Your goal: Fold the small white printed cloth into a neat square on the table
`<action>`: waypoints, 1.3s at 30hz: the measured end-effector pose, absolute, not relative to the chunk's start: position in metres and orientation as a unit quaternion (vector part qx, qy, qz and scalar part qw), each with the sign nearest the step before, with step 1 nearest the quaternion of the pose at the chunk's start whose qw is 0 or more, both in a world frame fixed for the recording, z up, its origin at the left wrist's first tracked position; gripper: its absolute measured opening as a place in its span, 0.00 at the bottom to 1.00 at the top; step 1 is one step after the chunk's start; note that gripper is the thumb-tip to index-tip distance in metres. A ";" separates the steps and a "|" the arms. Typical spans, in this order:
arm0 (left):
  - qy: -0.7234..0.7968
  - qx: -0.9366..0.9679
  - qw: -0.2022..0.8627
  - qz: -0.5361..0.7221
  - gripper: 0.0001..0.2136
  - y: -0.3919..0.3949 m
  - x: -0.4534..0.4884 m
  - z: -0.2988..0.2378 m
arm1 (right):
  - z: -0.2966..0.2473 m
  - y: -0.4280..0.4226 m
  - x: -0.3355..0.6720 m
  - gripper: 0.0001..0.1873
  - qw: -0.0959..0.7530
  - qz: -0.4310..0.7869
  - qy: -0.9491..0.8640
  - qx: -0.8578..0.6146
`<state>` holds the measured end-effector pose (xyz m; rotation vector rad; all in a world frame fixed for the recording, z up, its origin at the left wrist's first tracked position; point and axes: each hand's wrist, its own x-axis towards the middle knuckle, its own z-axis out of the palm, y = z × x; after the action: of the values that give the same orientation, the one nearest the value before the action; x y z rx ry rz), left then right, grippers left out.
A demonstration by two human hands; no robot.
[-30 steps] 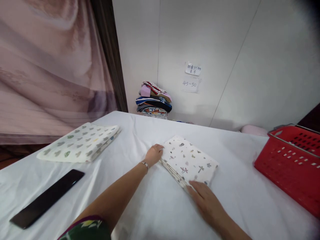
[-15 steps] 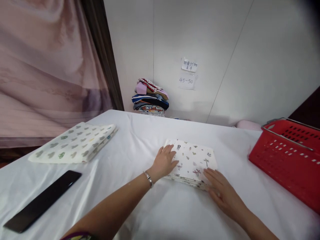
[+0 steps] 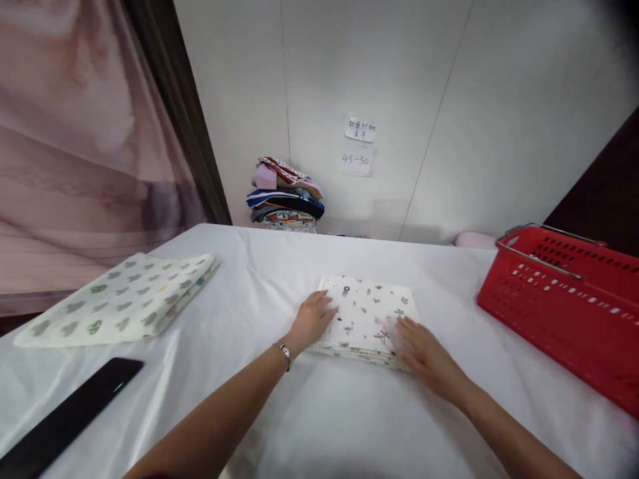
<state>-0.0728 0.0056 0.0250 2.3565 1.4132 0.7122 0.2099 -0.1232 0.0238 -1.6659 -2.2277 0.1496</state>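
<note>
A white folded cloth [image 3: 367, 316] printed with small plants and animals lies flat on the white-covered table, its layers showing along the near edge. My left hand [image 3: 310, 321], with a bracelet at the wrist, rests on the cloth's left edge, fingers stretched out. On the opposite side, my right hand [image 3: 425, 352] lies against the near right corner with its fingers extended. Neither hand grips the fabric. Further left is a second folded cloth [image 3: 120, 299], white with grey, green and yellow cloud-like or tree-like shapes.
A long black flat object [image 3: 70, 416] lies at the near left of the table [image 3: 259, 412]. At the right stands a red plastic basket [image 3: 564, 319] with metal handles. Behind the table is a pile of folded textiles [image 3: 287, 196], below paper signs [image 3: 358, 146] on the wall.
The camera view has turned a little, so most things sit further left in the picture. My left hand has drawn slightly toward the cloth's left edge; my right hand stays at its right side.
</note>
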 end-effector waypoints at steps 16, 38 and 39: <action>0.660 0.679 0.177 0.267 0.11 0.055 -0.059 0.016 | -0.030 -0.046 0.229 0.31 0.299 0.101 -0.616 -0.722; 0.687 0.668 0.193 0.212 0.15 0.079 -0.052 0.030 | -0.027 -0.052 0.229 0.28 0.337 0.123 -0.599 -0.716; 0.689 0.668 0.189 0.209 0.16 0.082 -0.050 0.032 | -0.027 -0.052 0.229 0.28 0.334 0.123 -0.598 -0.718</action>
<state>-0.0502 0.0819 0.0322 1.8799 1.9369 0.5865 0.2285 -0.0524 -0.0266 -1.8746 -1.5620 0.3206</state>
